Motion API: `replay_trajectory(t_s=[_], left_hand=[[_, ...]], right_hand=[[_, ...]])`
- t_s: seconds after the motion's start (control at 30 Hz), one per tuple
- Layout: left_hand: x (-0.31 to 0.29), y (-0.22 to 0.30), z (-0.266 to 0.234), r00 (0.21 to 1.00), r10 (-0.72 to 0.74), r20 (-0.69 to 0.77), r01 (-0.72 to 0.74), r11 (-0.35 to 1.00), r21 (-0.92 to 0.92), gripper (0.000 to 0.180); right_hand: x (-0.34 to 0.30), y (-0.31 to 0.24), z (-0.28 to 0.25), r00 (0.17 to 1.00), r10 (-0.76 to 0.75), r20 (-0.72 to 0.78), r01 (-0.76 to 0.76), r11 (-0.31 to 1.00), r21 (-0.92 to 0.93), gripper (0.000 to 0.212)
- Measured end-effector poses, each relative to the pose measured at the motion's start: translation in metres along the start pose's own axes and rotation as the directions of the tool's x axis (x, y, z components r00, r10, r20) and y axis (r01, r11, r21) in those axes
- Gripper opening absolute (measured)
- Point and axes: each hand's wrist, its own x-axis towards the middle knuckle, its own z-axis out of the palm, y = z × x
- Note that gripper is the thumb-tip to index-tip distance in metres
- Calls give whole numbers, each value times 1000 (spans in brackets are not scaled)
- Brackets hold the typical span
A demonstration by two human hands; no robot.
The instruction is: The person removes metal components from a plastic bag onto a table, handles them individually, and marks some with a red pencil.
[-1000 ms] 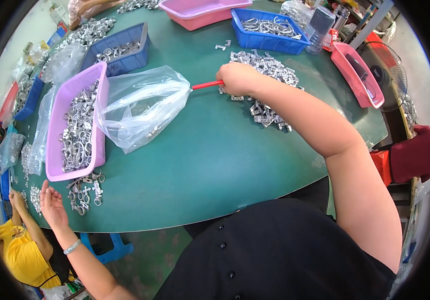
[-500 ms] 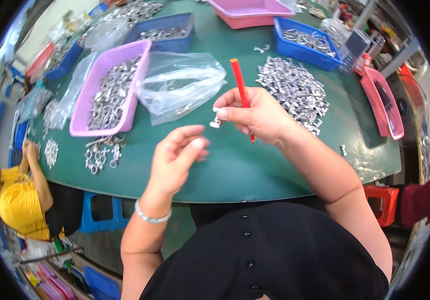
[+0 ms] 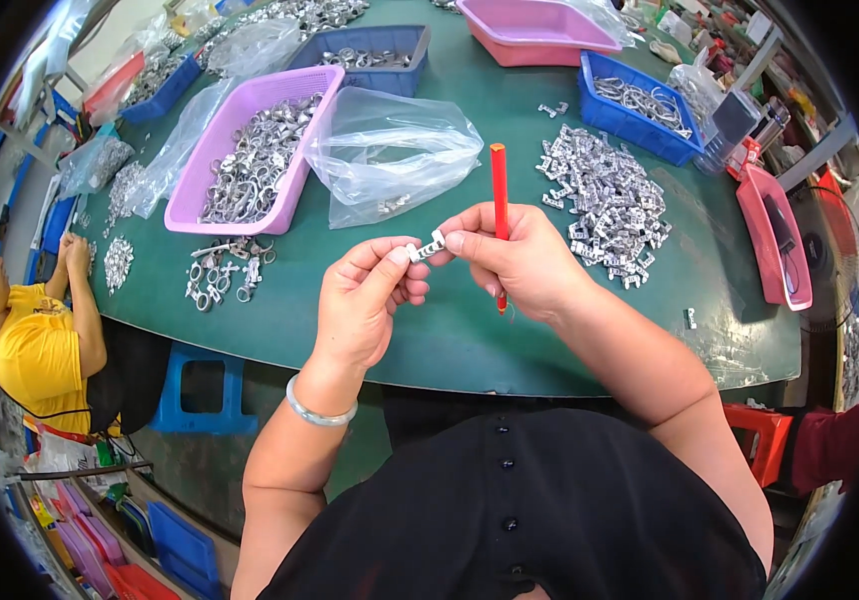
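Observation:
Between both hands is a small silvery metal clip-like piece. My left hand pinches its left end between thumb and fingertips. The thumb and forefinger of my right hand grip its other end. A red pencil stands nearly upright, tucked among the right hand's fingers. To the right of that hand lies a heap of similar small metal pieces on the green table. A clear plastic bag lies beyond my left hand.
At left stands a lilac basket of metal ring clamps, some loose clamps beside it. Blue bins and pink tubs line the far side; another pink tub is at right. A person in yellow sits at left.
My left hand has come up to the metal piece and closed on its end. The right hand still holds the piece and pencil. The view has shifted a little.

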Motion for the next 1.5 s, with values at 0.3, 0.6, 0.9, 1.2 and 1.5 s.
replay_trajectory(t_s=[0.3,0.6,0.9,1.2,1.5], left_hand=[[0,1,-6,1000,13,9,-13,999,-46,16],[0,2,-11,999,2,33,1,996,-85,17],[1,3,-19,993,-101,68,112,976,-184,15],[2,2,-28,975,-195,105,218,928,-303,14],[-2,1,-41,982,-169,89,189,928,-321,14]], right_hand=[[3,3,2,1000,23,18,-22,999,-24,17],[7,5,6,998,44,34,-43,999,-22,17],[10,9,11,997,66,32,-64,996,-58,14],[12,12,14,992,116,43,-114,992,-58,11],[19,16,24,984,157,81,-147,982,-121,12]])
